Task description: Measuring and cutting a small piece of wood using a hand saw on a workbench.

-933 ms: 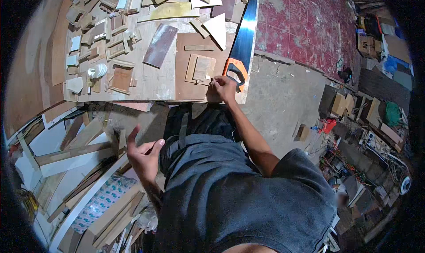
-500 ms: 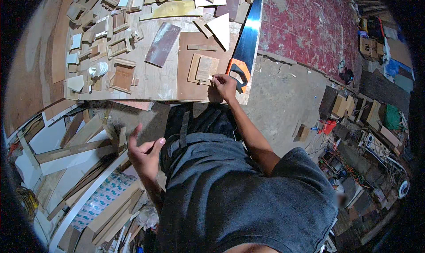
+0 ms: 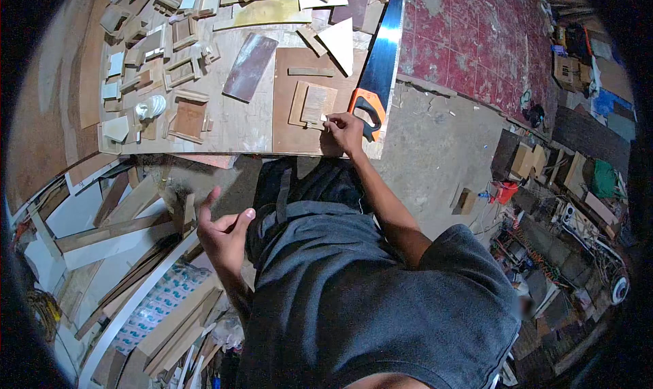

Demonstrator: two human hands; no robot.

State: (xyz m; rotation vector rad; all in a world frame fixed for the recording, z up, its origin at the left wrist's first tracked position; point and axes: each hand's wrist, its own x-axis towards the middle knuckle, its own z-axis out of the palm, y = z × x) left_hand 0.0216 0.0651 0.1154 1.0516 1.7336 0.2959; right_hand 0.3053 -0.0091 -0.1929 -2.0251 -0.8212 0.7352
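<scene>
**Small wooden stack (image 3: 316, 104) at the fingertips of the right hand (image 3: 347, 133)**

The wooden stack lies flat on a brown board (image 3: 288, 141), just beyond the fingertips of the right hand and to their left; from the left hand (image 3: 223, 239) it is well apart, forward and to the right. The right hand has its thumb and fingers drawn close together at the near right corner, where a small pale bit (image 3: 323, 118) shows. Whether they pinch this bit or only touch it, I cannot tell. The left hand holds nothing; its thumb and forefinger stand apart in the air.

I judge the stack to be light and stiff, dry rather than slippery. Its thin layers may slide on each other if they are not fixed, and the pale bit could be easily knocked away. A good hold would be on the two opposite side edges, pressing the layers together, with the fingers away from that corner.

The outline is almost square, so a long axis is difficult to name. The side edges run away from the hands and lean a little to the right at the far end. Beyond it, a wooden strip (image 3: 310, 72) lies crosswise.
</scene>
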